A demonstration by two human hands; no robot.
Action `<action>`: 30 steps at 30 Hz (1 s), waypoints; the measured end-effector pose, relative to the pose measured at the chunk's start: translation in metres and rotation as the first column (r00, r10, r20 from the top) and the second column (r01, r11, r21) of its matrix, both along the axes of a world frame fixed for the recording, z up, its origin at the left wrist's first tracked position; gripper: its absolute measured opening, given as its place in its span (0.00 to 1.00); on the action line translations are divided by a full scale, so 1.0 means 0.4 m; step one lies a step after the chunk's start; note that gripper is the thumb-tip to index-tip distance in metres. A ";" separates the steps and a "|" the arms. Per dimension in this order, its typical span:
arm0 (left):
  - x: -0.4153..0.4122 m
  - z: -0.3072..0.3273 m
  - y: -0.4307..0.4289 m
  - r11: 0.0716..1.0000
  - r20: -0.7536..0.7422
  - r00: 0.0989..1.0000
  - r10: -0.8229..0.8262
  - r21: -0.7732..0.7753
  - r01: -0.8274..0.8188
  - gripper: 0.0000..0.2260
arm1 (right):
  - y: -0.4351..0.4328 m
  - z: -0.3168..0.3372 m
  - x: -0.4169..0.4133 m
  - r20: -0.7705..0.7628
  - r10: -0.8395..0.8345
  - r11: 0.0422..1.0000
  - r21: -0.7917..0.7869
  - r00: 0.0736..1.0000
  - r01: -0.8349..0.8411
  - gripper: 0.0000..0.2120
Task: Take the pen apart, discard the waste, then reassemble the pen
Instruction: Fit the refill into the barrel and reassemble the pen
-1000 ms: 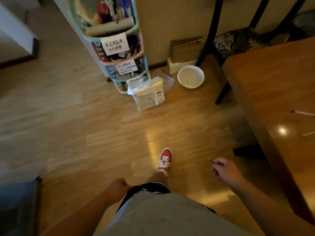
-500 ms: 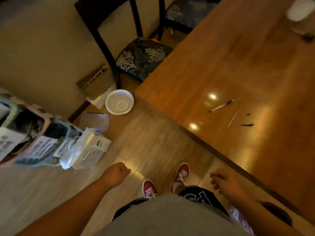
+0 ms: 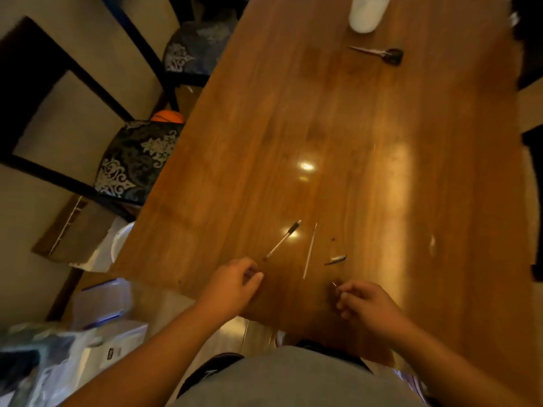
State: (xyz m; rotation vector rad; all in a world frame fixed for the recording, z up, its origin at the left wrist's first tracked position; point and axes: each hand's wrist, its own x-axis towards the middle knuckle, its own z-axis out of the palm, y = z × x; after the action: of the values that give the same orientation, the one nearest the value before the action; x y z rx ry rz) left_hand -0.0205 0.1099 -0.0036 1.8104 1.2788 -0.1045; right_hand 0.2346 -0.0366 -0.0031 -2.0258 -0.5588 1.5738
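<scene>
Pen parts lie near the front of the wooden table [image 3: 382, 118]: a clear barrel with a black grip [image 3: 283, 242], a thin white refill [image 3: 310, 250] beside it, and a small dark end piece [image 3: 335, 260]. My right hand [image 3: 364, 301] hovers just below them, pinching a tiny thin metal piece [image 3: 334, 284] between thumb and fingers. My left hand [image 3: 235, 284] is over the table's near left edge, just below the barrel's end, its fingers curled shut; whether it holds anything cannot be told.
Scissors [image 3: 379, 54] and a white cup [image 3: 367, 13] sit at the table's far end. Two dark chairs [image 3: 132, 160] stand left of the table. On the floor at left are a white bowl [image 3: 120, 248], a plastic box [image 3: 100, 301] and bagged items.
My view swung from the floor and storage rack up to the table. Both hands rose from beside my legs to the table's near edge, the right still pinching the small piece.
</scene>
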 end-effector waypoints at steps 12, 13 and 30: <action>0.244 -0.098 0.101 0.961 -0.276 0.953 -0.126 0.203 0.186 0.12 | 0.211 0.001 0.146 -0.241 -0.260 0.951 0.102 0.935 0.291 0.05; 0.246 -0.101 0.103 0.962 -0.270 0.956 -0.114 0.209 0.174 0.11 | 0.219 0.002 0.149 -0.240 -0.264 0.949 0.108 0.934 0.296 0.05; 0.174 0.028 0.135 0.990 0.090 0.996 -0.021 -0.140 0.034 0.05 | 0.268 0.103 0.069 -0.114 -0.397 0.870 0.268 0.911 0.413 0.05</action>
State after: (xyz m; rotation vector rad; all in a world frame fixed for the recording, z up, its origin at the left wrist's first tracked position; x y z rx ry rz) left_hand 0.0493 0.1640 0.0074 1.6928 1.1556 -0.1257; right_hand 0.2622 0.0704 0.0380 -1.7345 -0.2913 1.2129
